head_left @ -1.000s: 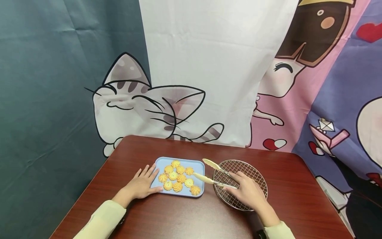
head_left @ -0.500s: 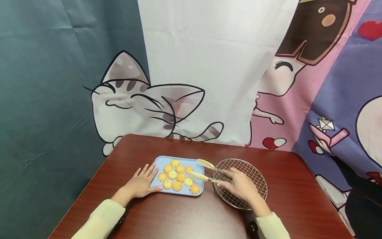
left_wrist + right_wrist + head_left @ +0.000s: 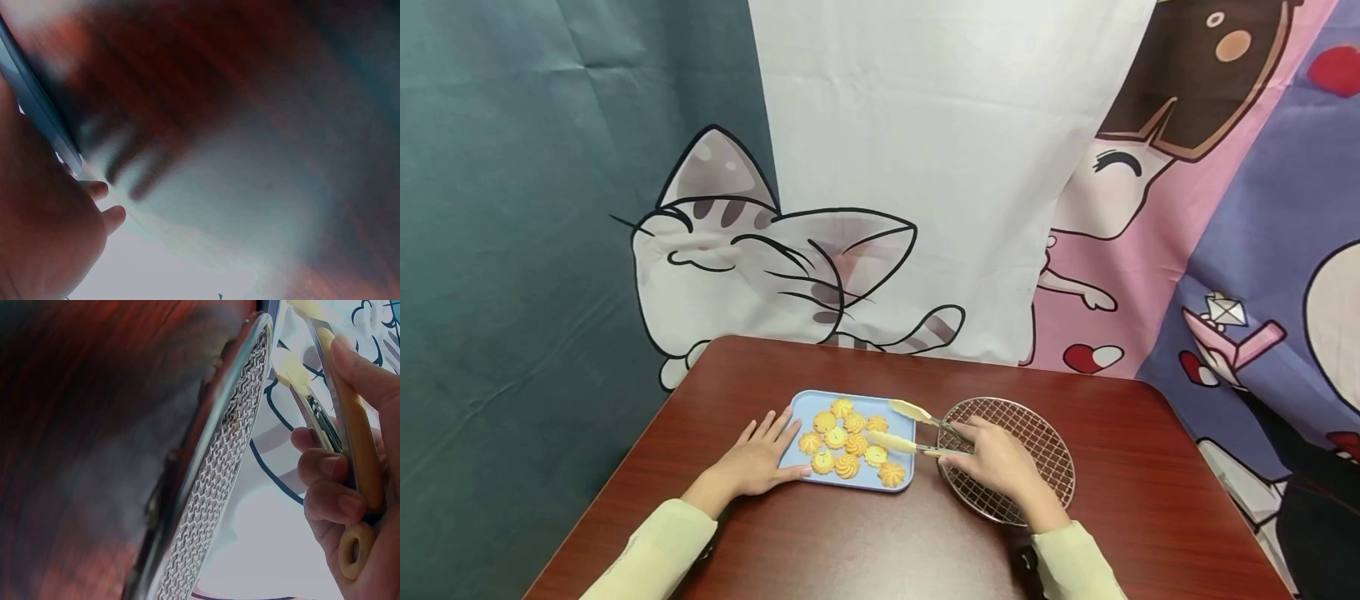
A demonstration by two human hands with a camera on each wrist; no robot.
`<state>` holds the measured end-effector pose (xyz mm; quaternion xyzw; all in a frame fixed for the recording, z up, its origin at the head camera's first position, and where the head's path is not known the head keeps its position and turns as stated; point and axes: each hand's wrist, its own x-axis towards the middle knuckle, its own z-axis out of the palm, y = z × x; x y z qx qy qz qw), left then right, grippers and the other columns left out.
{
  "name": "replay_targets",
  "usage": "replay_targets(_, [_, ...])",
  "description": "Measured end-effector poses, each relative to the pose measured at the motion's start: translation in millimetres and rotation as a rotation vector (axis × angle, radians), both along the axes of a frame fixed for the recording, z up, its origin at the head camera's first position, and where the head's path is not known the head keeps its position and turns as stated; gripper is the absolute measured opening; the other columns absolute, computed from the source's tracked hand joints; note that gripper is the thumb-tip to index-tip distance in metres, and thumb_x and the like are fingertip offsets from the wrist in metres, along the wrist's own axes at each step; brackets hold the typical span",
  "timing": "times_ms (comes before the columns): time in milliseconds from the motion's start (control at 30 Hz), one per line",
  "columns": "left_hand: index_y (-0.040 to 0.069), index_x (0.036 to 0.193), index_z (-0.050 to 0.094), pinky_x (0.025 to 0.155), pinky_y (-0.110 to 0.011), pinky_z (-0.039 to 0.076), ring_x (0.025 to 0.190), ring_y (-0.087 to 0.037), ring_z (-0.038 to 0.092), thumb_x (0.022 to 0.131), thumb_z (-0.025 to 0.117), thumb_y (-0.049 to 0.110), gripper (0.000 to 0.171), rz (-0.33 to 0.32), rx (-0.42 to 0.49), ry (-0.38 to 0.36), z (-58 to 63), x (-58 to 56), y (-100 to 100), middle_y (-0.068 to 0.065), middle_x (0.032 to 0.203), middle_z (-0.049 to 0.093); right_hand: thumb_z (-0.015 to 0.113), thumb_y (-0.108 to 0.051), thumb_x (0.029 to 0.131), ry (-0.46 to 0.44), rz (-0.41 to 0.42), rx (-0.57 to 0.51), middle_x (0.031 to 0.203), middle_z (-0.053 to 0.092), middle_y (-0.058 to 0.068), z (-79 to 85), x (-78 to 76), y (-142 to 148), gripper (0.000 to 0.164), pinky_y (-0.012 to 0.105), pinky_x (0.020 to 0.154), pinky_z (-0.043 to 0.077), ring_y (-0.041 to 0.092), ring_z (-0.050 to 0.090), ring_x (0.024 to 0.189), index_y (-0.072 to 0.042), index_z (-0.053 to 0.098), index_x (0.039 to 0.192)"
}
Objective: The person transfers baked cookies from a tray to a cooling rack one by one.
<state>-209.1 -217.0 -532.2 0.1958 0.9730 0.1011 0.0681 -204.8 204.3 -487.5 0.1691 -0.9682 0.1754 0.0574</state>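
My right hand (image 3: 992, 458) grips a pair of tongs (image 3: 356, 425) with cream-coloured tips and metal arms. In the head view the spread tips reach over the right side of a light blue tray (image 3: 904, 417); nothing is between them. Several golden piped cookies (image 3: 847, 465) lie on that tray. My left hand (image 3: 752, 460) rests at the tray's left edge, its fingers straight and spread, the thumb along the near left corner. Under the right hand sits a round wire rack (image 3: 1037, 442) with a metal rim. The left wrist view is mostly blurred tabletop.
The brown wooden table (image 3: 865, 550) has a far edge close to a hanging printed cloth (image 3: 895, 167). Tray and rack stand side by side with a narrow gap. The rack's rim (image 3: 215, 419) rises slightly above the tabletop.
My right hand has moved left, bringing the tongs from the rack side farther over the tray's right part. The tips have drawn a little closer together. My left hand stays at the tray's edge.
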Motion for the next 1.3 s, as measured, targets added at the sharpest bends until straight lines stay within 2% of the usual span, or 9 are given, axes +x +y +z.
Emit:
replay_targets(133, [0.008, 0.160, 0.029, 0.119, -0.065, 0.015, 0.153, -0.045, 0.015, 0.093, 0.046, 0.075, 0.096, -0.001, -0.001, -0.004, 0.8, 0.2, 0.6, -0.015, 0.169, 0.014, 0.082, -0.053, 0.079, -0.009, 0.022, 0.006, 0.101, 0.064, -0.003, -0.4, -2.8, -2.0, 0.066, 0.032, 0.059, 0.049, 0.012, 0.059, 0.073, -0.016, 0.070, 0.132])
replay_targets(233, [0.008, 0.160, 0.029, 0.119, -0.065, 0.014, 0.153, -0.045, 0.015, 0.093, 0.046, 0.075, 0.096, 0.001, -0.001, -0.006, 0.8, 0.3, 1.2, -0.015, 0.169, 0.014, 0.082, -0.052, 0.080, -0.012, 0.033, 0.010, 0.100, 0.064, -0.002, 0.0, -4.5, -3.5, 0.065, 0.029, 0.057, 0.047, 0.009, 0.053, 0.068, -0.016, 0.070, 0.132])
replay_targets(600, [0.009, 0.160, 0.030, 0.119, -0.065, 0.015, 0.153, -0.045, 0.015, 0.093, 0.045, 0.076, 0.097, 0.004, -0.009, -0.013, -2.0, -0.7, 1.6, -0.015, 0.169, 0.014, 0.081, -0.054, 0.080, -0.010, 0.035, 0.014, 0.114, 0.066, 0.001, -2.0, -7.4, -5.8, 0.064, 0.037, 0.065, 0.054, 0.017, 0.064, 0.080, -0.018, 0.070, 0.132])
replay_targets(967, [0.008, 0.160, 0.030, 0.119, -0.065, 0.016, 0.153, -0.045, 0.017, 0.092, 0.045, 0.076, 0.097, 0.002, -0.011, -0.005, 1.9, -1.6, 1.8, -0.016, 0.169, 0.015, 0.081, -0.052, 0.081, -0.013, 0.049, 0.016, 0.100, 0.058, -0.005, -5.5, -11.9, -6.8, 0.063, 0.028, 0.054, 0.045, 0.009, 0.049, 0.064, -0.016, 0.070, 0.132])
replay_targets(1100, [0.008, 0.160, 0.031, 0.119, -0.065, 0.016, 0.152, -0.045, 0.017, 0.092, 0.045, 0.076, 0.097, 0.003, -0.013, -0.007, 2.3, -1.6, 1.6, -0.016, 0.169, 0.015, 0.081, -0.051, 0.082, -0.023, 0.050, 0.016, 0.100, 0.058, -0.007, -6.4, -12.5, -7.7, 0.059, 0.028, 0.054, 0.044, 0.009, 0.049, 0.064, -0.018, 0.071, 0.130])
replay_targets(1300, [0.008, 0.160, 0.030, 0.119, -0.065, 0.016, 0.152, -0.045, 0.017, 0.093, 0.046, 0.075, 0.096, 0.005, -0.010, -0.006, 1.8, -0.8, 1.4, -0.016, 0.169, 0.015, 0.081, -0.052, 0.081, 0.001, 0.065, 0.029, 0.108, 0.064, -0.006, -4.6, -12.4, -8.9, 0.056, 0.030, 0.059, 0.049, 0.009, 0.057, 0.070, -0.021, 0.073, 0.127])
